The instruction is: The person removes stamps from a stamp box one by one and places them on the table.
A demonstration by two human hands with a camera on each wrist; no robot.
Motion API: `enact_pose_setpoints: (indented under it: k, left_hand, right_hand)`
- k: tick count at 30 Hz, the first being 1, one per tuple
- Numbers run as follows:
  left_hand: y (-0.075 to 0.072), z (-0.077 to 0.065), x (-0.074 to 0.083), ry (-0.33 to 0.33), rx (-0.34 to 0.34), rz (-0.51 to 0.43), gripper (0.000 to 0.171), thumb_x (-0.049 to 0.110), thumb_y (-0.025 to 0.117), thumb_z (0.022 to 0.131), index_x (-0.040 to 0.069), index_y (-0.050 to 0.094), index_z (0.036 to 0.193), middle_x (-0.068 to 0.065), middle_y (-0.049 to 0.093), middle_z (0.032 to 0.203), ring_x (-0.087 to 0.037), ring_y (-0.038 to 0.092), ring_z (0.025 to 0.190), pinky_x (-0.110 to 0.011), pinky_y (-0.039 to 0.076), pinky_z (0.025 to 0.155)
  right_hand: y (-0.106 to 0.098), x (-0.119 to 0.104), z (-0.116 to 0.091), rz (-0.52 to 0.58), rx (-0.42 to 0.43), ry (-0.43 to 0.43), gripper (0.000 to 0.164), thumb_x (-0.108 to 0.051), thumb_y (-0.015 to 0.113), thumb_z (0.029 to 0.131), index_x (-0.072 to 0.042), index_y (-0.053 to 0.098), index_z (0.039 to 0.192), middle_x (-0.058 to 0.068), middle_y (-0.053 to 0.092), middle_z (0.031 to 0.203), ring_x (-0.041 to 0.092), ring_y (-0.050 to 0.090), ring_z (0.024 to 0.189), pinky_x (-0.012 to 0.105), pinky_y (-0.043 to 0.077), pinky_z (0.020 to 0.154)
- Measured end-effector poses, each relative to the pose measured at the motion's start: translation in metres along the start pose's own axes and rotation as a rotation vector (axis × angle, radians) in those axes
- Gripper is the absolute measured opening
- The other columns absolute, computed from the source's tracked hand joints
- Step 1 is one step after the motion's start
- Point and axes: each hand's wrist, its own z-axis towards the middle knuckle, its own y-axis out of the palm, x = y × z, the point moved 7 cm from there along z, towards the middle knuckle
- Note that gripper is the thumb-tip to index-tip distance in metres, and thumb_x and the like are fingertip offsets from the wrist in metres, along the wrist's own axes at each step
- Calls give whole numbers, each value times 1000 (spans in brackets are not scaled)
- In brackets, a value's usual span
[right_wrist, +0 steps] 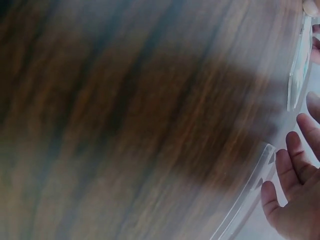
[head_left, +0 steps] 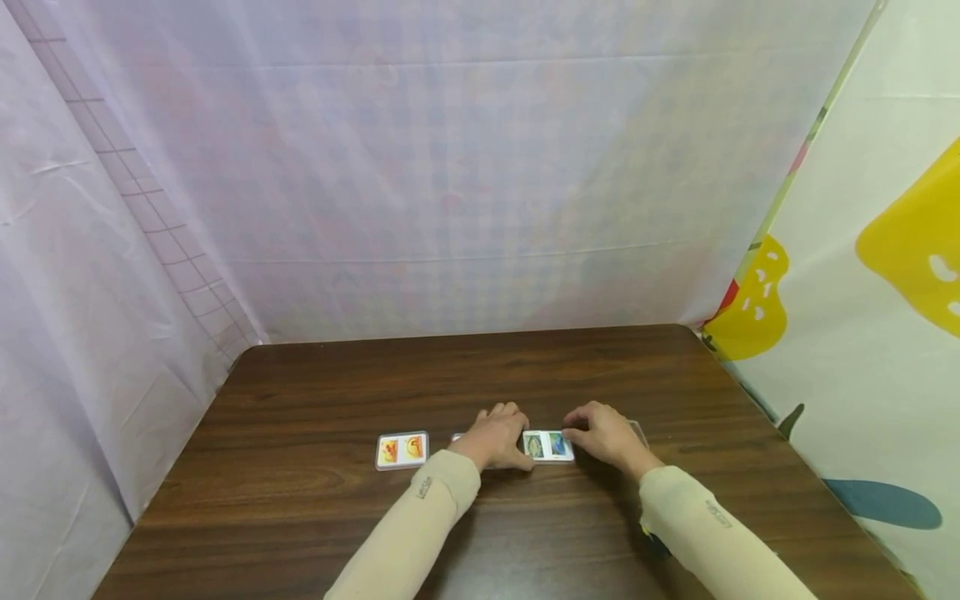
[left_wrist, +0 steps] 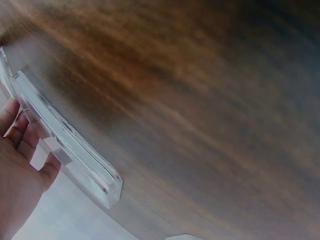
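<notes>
In the head view a flat clear card case [head_left: 548,447] with a green and a blue picture lies between the two hands. My left hand [head_left: 493,438] spreads its fingers over a second clear case [left_wrist: 70,142], with its thumb at the left edge of the middle case. My right hand [head_left: 606,434] hovers at the right edge of that middle case, fingers loosely bent; whether they touch it I cannot tell. Beneath the right hand lies another clear case [right_wrist: 246,192], mostly covered in the head view.
A case with two orange pictures [head_left: 402,450] lies to the left on the dark wooden table [head_left: 315,400]. Pale curtains [head_left: 450,183] hang behind the table, and a white cloth with yellow shapes [head_left: 840,333] hangs at the right.
</notes>
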Motion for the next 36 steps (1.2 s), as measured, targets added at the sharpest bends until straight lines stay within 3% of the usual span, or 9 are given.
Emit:
enact_pose_setpoints:
  k: [12,36]
  left_hand:
    - [3,2,-2,2,-2,-2,51,43,81,72,15,64,111,5,51,105,-14,47,100,-30,38,84]
    - [3,2,-3,3,-7,-2,53,44,81,73,15,63,114,5,51,106,-15,47,103,-31,38,88]
  right_hand:
    - [0,-3,-3,-96,11,-2,17,-28,74,86,-15,76,97,9,69,106,36,60,106,62,42,87]
    - [5,0,0,-168,13,-4,14,-31,73,87,-19,75,94,8,66,108,36,56,108,59,39,87]
